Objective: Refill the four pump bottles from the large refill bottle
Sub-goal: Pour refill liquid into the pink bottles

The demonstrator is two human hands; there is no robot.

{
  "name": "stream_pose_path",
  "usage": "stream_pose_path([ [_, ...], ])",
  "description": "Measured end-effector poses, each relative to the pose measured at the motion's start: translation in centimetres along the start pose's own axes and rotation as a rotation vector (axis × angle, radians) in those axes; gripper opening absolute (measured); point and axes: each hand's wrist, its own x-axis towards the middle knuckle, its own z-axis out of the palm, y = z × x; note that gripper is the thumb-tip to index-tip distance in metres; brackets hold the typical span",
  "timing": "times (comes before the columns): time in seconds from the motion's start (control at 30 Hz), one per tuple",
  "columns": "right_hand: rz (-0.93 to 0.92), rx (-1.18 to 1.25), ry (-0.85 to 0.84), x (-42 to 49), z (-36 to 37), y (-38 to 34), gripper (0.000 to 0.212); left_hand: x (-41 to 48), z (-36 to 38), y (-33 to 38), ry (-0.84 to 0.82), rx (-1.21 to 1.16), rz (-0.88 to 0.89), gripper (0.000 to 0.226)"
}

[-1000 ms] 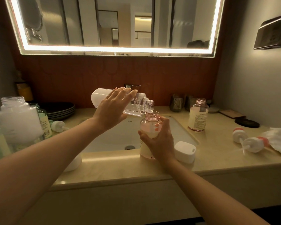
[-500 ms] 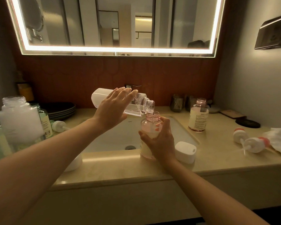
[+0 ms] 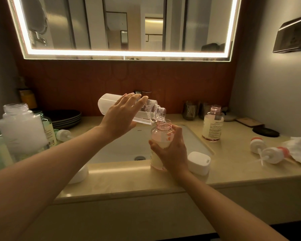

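Two bare hands work over the sink [image 3: 122, 146] in the head view. The left hand [image 3: 122, 117] grips the large refill bottle [image 3: 105, 104], fingers laid across its top side. The bottle is tipped almost level, neck pointing right and slightly down, with bubbles in the clear liquid near the neck. Its open mouth sits just above the mouth of a pink pump bottle [image 3: 161, 134], and a thin stream runs between them.

The right hand [image 3: 172, 150] has its grip wrapped round that pink bottle's lower body, holding it upright at the sink's near right edge, on the tabletop [image 3: 129, 181]. A white cap [image 3: 199, 162] lies just right of it.

Farther right stands a second pink bottle [image 3: 212, 124], open-topped, and two pump heads [image 3: 272, 154] lie near a crumpled white sheet [image 3: 299, 150]. At the far left stand a large open white jar [image 3: 21, 129], a green bottle [image 3: 49, 129] and a stack of dark plates [image 3: 66, 117].
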Motion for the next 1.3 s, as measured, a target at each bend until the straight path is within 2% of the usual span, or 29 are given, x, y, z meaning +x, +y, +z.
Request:
stream_pose_path([
  [1.3,-0.036,-0.01,0.015,0.07,0.09,0.29,0.077,0.31,-0.46,-0.06,0.003,0.047,0.04,0.082],
])
